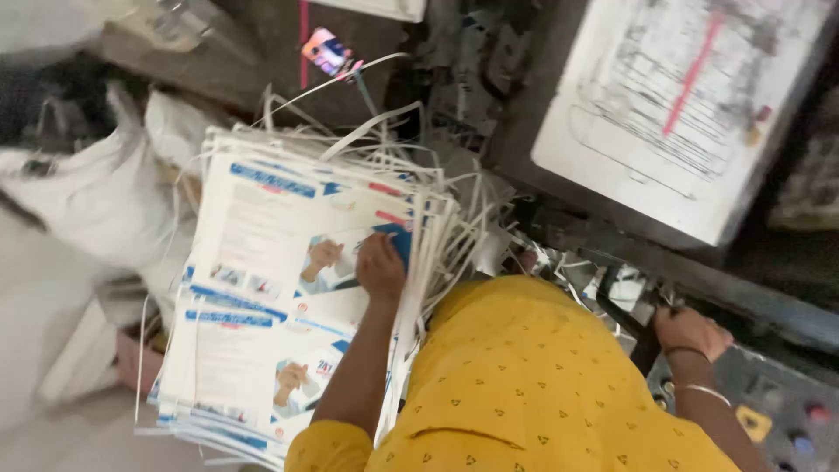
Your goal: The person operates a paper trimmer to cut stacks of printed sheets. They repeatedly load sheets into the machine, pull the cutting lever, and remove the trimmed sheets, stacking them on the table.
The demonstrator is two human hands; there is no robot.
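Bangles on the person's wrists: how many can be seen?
2, both on the right arm near the right hand: a dark bangle at the wrist and a silver bangle further up. The left hand wrist shows none.

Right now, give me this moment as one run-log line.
left hand: flat on printed sheet stack | right hand: gripping dark machine lever | paper trimmings beside stack

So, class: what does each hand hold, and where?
The left hand presses flat on the stacked printed sheets, gripping nothing. The right hand grips a dark machine handle.

White printed sheets point(280, 297) with blue bands stacked at left; a white, red-striped printed board point(677, 105) upper right
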